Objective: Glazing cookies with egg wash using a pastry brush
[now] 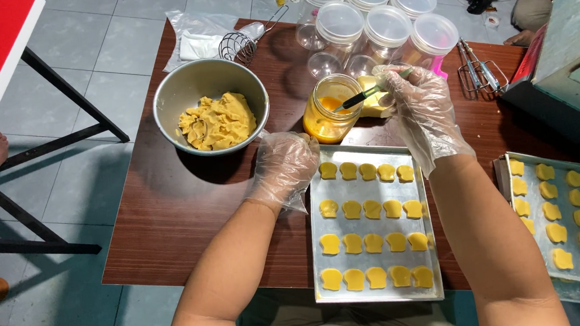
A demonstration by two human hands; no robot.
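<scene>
At frame centre, my gloved right hand (pixel 423 107) pinches a green-handled pastry brush (pixel 361 97), its tip inside the glass jar of yellow egg wash (pixel 328 120). My gloved left hand (pixel 285 167), loosely curled and holding nothing, rests on the upper-left corner of the silver baking tray of yellow cookies (pixel 377 294).

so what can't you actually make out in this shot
- Head view: brush tip is sunk in the yellow liquid in the jar.
- Right hand hides the pale block behind it.
- Second tray is cut off by the right edge.
- Left hand covers the near tray's corner.
</scene>
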